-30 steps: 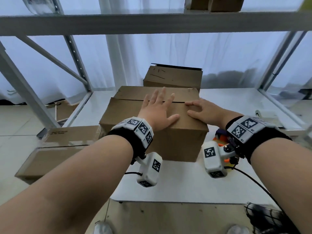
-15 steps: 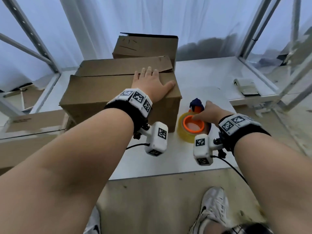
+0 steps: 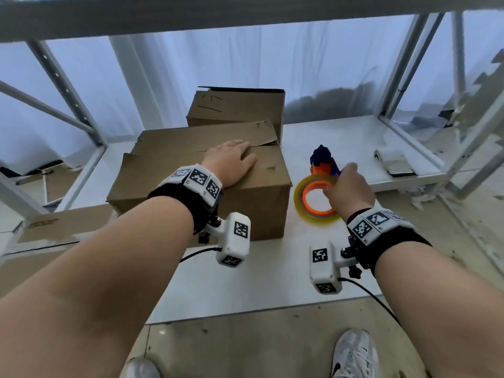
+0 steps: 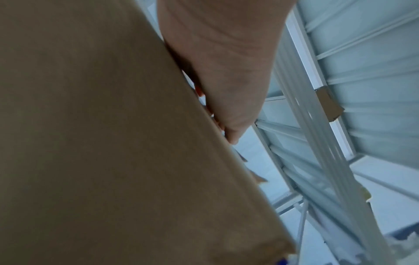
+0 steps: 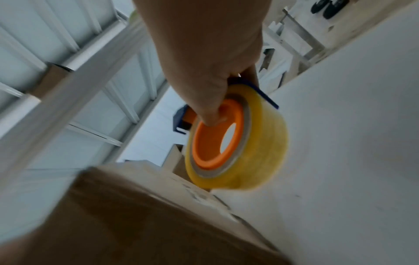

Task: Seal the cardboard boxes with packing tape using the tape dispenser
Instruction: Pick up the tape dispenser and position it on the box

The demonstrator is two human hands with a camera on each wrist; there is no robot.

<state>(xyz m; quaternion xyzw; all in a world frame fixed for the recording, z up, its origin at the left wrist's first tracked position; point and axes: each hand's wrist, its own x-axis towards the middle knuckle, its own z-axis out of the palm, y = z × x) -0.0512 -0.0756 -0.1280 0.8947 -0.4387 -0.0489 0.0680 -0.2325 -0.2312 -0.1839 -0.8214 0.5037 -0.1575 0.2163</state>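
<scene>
White metal shelving, backed by pale translucent sheeting, carries everything on a smooth white shelf board (image 3: 272, 282). Near its left edge sits the brown corrugated cardboard box (image 3: 191, 184), top flaps folded shut but untaped, the far flap creased and lifting at its right end. The left hand (image 3: 231, 162) lies flat on the seam with straight fingers, pressing the flaps down. Just right of the box, the right hand (image 3: 346, 186) grasps the blue-and-orange plastic tape dispenser (image 3: 323, 159), thumb hooked inside the orange core of its glossy, yellowish clear tape roll (image 5: 238, 143); whether it is clear of the board I cannot tell. A second brown cardboard box (image 3: 237, 107) stands behind, toward the back edge. Risks, as I judge them: the springy flap could pop up if the pressing hand eases, and a grip by the roll could let the dispenser swing or bring the tape down crooked.
</scene>
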